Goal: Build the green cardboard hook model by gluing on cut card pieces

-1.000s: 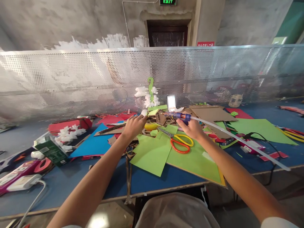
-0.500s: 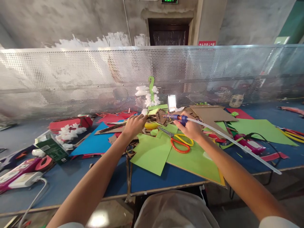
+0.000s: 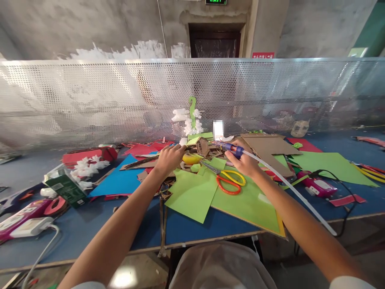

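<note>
My right hand (image 3: 245, 161) grips a blue glue gun (image 3: 233, 148) with a long clear glue stick (image 3: 285, 183) trailing back to the right. Its nozzle points left at a small cardboard model (image 3: 203, 147). My left hand (image 3: 169, 158) rests on brown cardboard strips just left of that model, fingers curled against the pieces; whether it grasps one is unclear. Yellow-and-orange scissors (image 3: 229, 180) lie on green paper (image 3: 210, 192) just below my right hand. A yellow piece (image 3: 192, 159) sits between my hands.
Coloured paper sheets and cardboard (image 3: 269, 144) cover the blue table (image 3: 78, 233). A green carton (image 3: 66, 188) and a power strip (image 3: 27, 226) lie at the left. A perforated metal screen (image 3: 90, 100) stands behind. A black cable (image 3: 331, 173) runs at the right.
The glue gun's trailing stick has swung lower at its far end. My right hand shifted slightly right and up. My left hand has barely moved.
</note>
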### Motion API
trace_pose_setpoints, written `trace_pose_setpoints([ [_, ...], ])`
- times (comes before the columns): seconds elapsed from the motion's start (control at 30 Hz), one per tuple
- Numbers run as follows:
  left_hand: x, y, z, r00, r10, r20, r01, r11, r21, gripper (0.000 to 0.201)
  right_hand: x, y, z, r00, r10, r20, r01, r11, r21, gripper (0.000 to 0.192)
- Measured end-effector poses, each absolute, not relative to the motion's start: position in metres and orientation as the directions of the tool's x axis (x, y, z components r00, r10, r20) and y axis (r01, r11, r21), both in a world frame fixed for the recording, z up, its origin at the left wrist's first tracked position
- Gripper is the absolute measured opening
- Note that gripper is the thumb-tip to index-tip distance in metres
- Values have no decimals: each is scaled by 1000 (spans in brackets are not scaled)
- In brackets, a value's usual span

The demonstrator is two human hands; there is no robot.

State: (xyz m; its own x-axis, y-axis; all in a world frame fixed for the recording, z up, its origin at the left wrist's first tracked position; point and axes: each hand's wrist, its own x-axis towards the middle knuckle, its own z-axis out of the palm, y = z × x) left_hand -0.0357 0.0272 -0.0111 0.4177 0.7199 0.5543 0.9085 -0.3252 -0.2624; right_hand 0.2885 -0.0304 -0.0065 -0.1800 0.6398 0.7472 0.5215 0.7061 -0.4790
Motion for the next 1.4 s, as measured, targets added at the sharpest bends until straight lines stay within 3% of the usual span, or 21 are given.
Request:
trace_pose_setpoints([
  [0.3, -31, 23, -8, 420, 731, 537, 907, -318, -276, 33, 285, -27, -11, -161, 628, 762, 599, 675, -431, 34],
  [0.47, -35, 26, -10, 437, 721, 538, 897, -307, -318, 34, 282, -30, -10, -290, 656, 697, 591, 695, -409, 35],
  [0.63, -35, 27, -11, 424, 722, 547, 904, -297, -309, 33, 283, -27, -12, -202, 671, 714, 607, 658, -446, 34],
  [0.8, -35, 28, -11, 424, 726, 542, 903, -296, -310, 31, 286, -28, -11, -264, 666, 697, 604, 678, -419, 37],
  [0.9, -36, 29, -12, 421, 723, 549, 905, -292, -309, 31, 291, -27, -13, -232, 713, 662, 505, 670, -545, 36],
  [1.0, -37, 30, -13, 421, 717, 556, 906, -300, -300, 30, 294, -24, -18, -231, 763, 603, 241, 646, -725, 54],
  [1.13, -37, 31, -15, 428, 713, 555, 903, -316, -291, 33, 290, -20, -21, -164, 767, 620, -31, 624, -781, 75],
  [1.27, -38, 33, -16, 436, 707, 557, 899, -313, -306, 31, 288, -18, -18, -83, 789, 609, -42, 608, -793, 79],
  [1.4, -37, 31, -14, 432, 712, 553, 900, -305, -311, 29, 288, -21, -14, -9, 775, 632, 8, 632, -775, 71],
])
